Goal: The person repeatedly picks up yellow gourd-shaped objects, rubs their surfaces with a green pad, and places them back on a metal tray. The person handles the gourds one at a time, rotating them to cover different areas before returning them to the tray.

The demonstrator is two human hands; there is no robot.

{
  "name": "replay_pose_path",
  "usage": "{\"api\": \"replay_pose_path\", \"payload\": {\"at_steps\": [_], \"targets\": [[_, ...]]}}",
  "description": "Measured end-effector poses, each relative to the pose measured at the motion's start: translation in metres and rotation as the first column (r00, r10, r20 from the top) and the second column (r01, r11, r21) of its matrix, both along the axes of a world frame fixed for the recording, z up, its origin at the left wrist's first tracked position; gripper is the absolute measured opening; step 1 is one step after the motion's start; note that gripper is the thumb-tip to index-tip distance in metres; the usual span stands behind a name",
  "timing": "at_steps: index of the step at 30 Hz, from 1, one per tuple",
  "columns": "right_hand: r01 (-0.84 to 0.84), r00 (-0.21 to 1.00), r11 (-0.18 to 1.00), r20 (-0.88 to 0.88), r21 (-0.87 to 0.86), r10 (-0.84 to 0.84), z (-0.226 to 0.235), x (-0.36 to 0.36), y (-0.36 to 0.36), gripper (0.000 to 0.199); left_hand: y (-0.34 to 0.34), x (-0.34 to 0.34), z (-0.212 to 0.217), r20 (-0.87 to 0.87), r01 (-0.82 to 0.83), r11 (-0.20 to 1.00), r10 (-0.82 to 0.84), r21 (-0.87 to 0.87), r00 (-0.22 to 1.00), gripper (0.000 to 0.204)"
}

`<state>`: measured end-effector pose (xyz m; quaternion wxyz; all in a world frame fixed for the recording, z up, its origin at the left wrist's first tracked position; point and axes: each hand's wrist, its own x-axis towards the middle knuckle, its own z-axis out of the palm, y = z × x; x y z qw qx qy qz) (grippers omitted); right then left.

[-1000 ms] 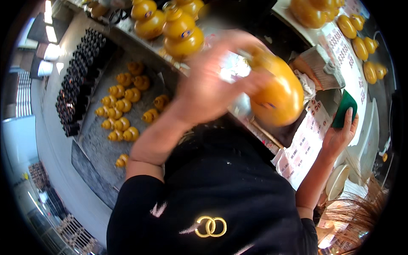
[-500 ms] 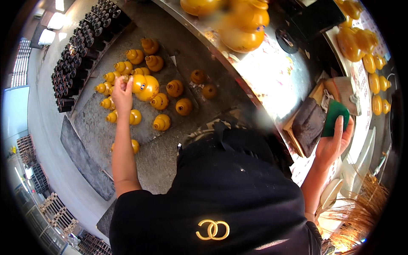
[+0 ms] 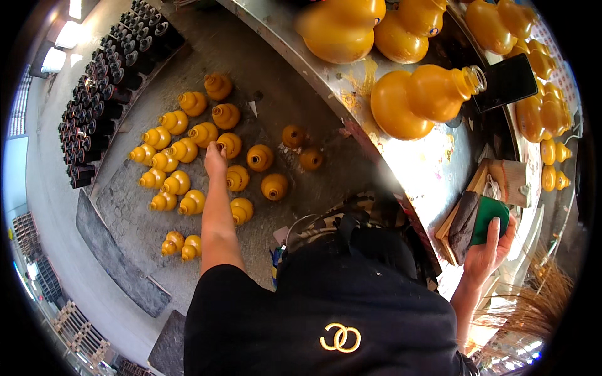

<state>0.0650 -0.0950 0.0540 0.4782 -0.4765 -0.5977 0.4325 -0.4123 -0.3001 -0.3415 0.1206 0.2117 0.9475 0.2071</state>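
My left hand [image 3: 217, 161] reaches down to the floor at the left. Its fingers are closed round the neck of a glossy yellow gourd-shaped bottle [image 3: 232, 143], and the neck itself is hidden by them. Several similar bottles stand around it, among them one [image 3: 204, 133] just beyond the hand and another [image 3: 237, 178] beside the wrist. At the right, over the bench, my right hand [image 3: 489, 250] pinches a thin, flat green piece [image 3: 488, 219] with rounded corners between thumb and fingers. This piece overlaps a dark brown pad [image 3: 463, 227] in a wooden tray [image 3: 444, 241].
Larger yellow gourd bottles [image 3: 401, 109] stand on the metal bench [image 3: 392, 153], near a black flat panel [image 3: 511, 83]. Rows of dark cylindrical items [image 3: 106, 88] line the far left. Brown bristles [image 3: 533, 297] stick up at the lower right.
My left hand has lowered the yellow bottle it held raised to the floor among the others. My right hand still holds the green piece, now lower over the brown pad. The view has shifted.
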Motion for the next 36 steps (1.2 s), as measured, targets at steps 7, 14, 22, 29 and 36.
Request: {"api": "replay_pose_path", "payload": {"at_steps": [7, 14, 22, 29, 36], "targets": [[0.019, 0.999, 0.999, 0.051, -0.037, -0.017, -0.003, -0.009, 0.004, 0.023, 0.021, -0.019, 0.001, -0.198, 0.092, 0.993, -0.074, 0.080, 0.977, 0.033], [0.148, 0.988, 0.985, 0.046, -0.085, -0.145, -0.006, -0.010, 0.000, 0.022, 0.069, -0.071, -0.016, -0.090, 0.133, 0.981, -0.121, 0.141, 0.989, 0.029], [0.171, 0.985, 0.981, 0.038, -0.095, -0.168, -0.002, 0.001, -0.002, 0.019, 0.079, -0.088, 0.032, -0.307, 0.319, 0.942, -0.276, 0.099, 0.911, 0.021], [0.153, 0.987, 0.985, -0.034, -0.084, -0.157, -0.001, 0.012, 0.000, 0.019, 0.061, -0.026, 0.298, -0.502, 0.382, 0.820, -0.137, 0.427, 0.854, 0.013], [0.145, 0.968, 0.985, -0.194, -0.089, -0.160, -0.005, 0.046, -0.004, 0.019, 0.107, 0.033, 0.466, -0.780, 0.499, 0.669, 0.201, 0.551, 0.592, 0.021]]}}
